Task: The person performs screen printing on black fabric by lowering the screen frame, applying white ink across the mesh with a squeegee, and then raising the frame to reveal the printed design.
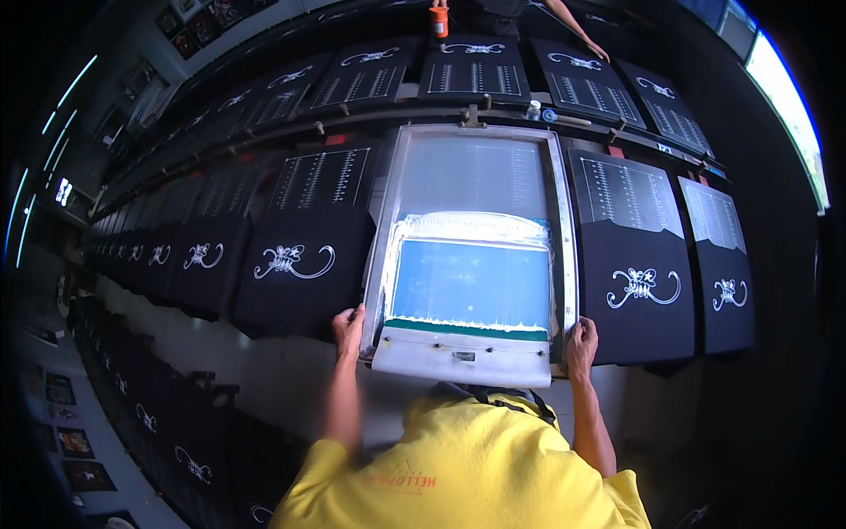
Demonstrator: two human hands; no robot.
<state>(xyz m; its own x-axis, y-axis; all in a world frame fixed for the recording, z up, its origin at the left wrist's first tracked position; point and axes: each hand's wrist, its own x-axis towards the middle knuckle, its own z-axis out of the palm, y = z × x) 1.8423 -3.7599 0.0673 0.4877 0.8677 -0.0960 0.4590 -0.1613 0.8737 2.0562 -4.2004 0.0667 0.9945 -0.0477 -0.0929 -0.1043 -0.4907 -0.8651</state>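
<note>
In front of me lies a screen printing frame [565, 229] with pale metal sides. White ink [476, 227] is spread in a band across its mesh, above a blue area [471, 282]. A wide squeegee [463, 357] with a grey holder and a green blade rests across the frame's near end. My left hand [349, 331] is closed on the near left side of the frame, its fingers partly hidden. My right hand [582, 348] grips the near right side, fingers curled at the edge.
Black fabric pieces with white scroll prints lie on boards left [295, 264] and right [641, 286]. Beyond a long rail [388, 108], another person's hand [599, 51] touches a board, and an orange tool [439, 22] is held. A small jar [534, 110] stands near the rail.
</note>
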